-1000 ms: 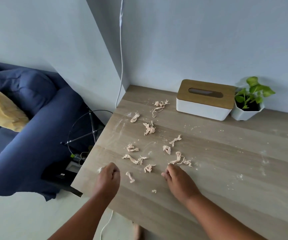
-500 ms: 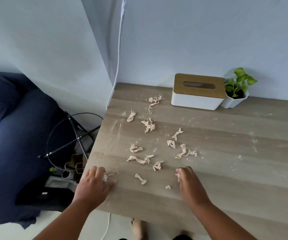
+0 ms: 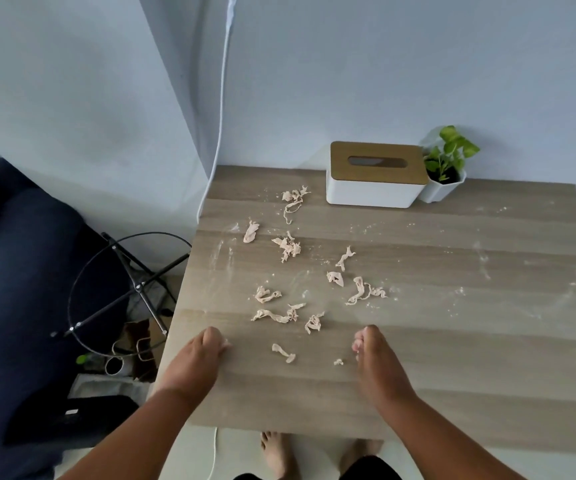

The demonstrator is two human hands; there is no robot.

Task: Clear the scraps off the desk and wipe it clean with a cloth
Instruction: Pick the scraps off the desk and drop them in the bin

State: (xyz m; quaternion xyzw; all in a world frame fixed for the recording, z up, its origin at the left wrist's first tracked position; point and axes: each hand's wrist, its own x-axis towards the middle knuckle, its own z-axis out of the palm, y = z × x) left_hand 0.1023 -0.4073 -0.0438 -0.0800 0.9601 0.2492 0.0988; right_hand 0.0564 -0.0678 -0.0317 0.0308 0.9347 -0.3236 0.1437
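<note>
Head view: left hand (image 3: 200, 358) curled, pinching a scrap (image 3: 225, 344) on the tabletop (image 3: 452, 358) lower centre; right hand (image 3: 374, 362) curled around a small bit. More scraps (image 3: 286, 245) scattered mid-frame, tissue box (image 3: 373, 178) behind.

No readable text, labels, brand names, numbers or signs are showing anywhere on the desk or on the objects around it.

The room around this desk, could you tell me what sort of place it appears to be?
Probably a home living room or study corner: a dark blue sofa stands left of the wooden desk, and a tissue box and small potted plant sit against the wall.
</note>
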